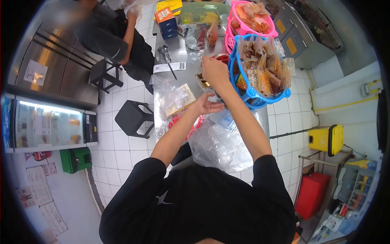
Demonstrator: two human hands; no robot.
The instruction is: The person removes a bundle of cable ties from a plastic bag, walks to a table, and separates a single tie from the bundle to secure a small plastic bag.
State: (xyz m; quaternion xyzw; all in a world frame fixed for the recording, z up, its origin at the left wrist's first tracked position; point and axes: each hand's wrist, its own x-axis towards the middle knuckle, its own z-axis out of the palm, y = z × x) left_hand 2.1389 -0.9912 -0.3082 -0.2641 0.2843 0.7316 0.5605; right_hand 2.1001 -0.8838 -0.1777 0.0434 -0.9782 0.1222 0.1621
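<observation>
My right hand [214,71] reaches forward over the steel table [183,75], its fingers down at a small red-rimmed container [221,57] beside the blue basket [252,94]; whether it grips anything I cannot tell. My left hand [206,105] hovers palm up with fingers apart, holding nothing, just above clear plastic bags [172,99]. The blue basket is full of small filled sachets [264,69]. A small brown box [202,82] sits under my right wrist.
A pink basket [243,29] of packets stands behind the blue one. Scissors [165,55] and a paper receipt [169,67] lie on the table. A heap of clear bags [221,144] sits near me. Another person [122,36] works at the far left beside black stools [132,118].
</observation>
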